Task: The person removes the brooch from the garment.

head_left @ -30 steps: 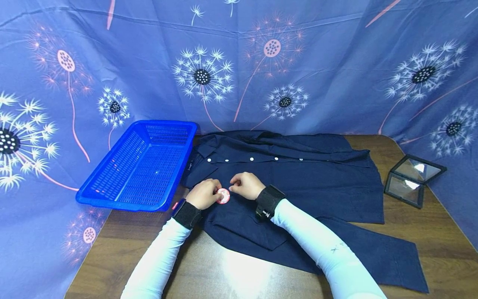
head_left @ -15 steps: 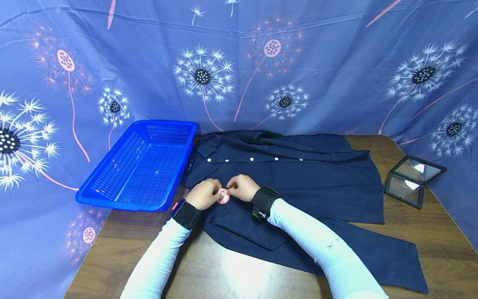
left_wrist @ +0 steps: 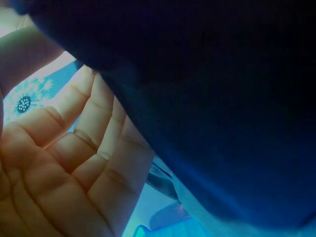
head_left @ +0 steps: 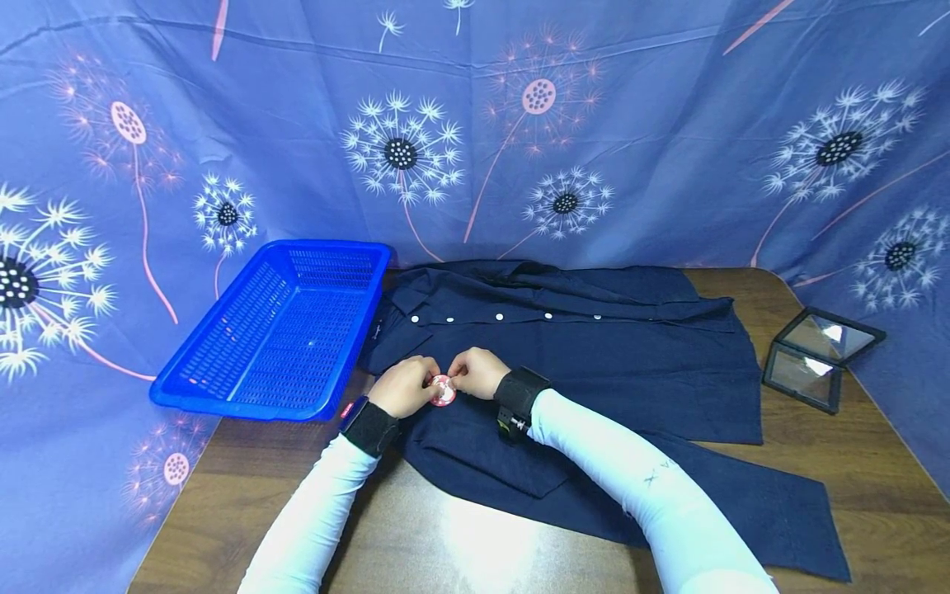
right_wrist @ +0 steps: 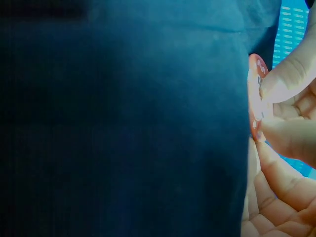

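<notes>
A navy shirt with white buttons lies spread on the table. On it, near the collar end, is a round red-and-white badge. My left hand pinches the badge's left side, thumb over its face. My right hand pinches at its right edge, fingertips close to the left thumb. In the right wrist view the badge stands edge-on against the raised cloth, with fingers around it. Dark cloth fills much of the left wrist view and hides the left fingertips. The badge's back is hidden.
A blue plastic basket stands at the left beside the shirt collar. At the right, a black folding mirror lies opened on the wooden table. A blue dandelion-print curtain hangs behind. A small red tag shows by the left wrist.
My right hand has moved left, from beside the badge to its right edge, and its fingertips now meet it. The left hand keeps its place on the badge.
</notes>
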The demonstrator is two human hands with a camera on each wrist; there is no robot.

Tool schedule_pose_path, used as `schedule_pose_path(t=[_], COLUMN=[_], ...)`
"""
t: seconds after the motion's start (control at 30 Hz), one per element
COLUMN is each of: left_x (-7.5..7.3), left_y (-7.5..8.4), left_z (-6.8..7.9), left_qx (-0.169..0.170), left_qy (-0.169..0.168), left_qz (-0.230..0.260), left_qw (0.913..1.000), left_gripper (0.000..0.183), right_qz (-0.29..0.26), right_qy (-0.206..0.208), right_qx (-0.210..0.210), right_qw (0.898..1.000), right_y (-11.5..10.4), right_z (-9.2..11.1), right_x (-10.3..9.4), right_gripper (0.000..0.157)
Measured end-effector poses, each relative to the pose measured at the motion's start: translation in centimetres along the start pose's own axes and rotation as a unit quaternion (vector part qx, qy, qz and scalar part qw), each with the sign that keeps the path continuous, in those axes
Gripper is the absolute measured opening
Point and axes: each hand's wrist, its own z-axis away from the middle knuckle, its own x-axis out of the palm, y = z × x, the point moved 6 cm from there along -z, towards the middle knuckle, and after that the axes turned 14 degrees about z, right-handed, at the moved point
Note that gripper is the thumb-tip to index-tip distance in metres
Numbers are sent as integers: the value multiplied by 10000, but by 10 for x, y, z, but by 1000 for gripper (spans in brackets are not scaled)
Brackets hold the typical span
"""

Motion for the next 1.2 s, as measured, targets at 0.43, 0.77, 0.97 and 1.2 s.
schedule_pose_path(t=[0.43,0.77,0.97,1.2], left_x=[-1,-5,-5,-1], left_y=[2,7,8,0], left_z=[1,5,8,10], left_qx=[-9,358,538,454], left_qy=[37,206,87,-281], left_qz=[-77,-166,-151,-242], left_qw=[10000,9990,9984,9983], left_gripper=[12,24,34,52], right_qz=[65,-407,-638,-813], right_qy=[-139,-272,-424,-427], right_qx=[71,80,192,243], right_qw=[9999,9988,9969,9955], right_y=[-4,-1,0,0], right_z=[-2,-2,-2,0], right_x=[-1,0,0,-1], right_gripper=[5,4,4,3])
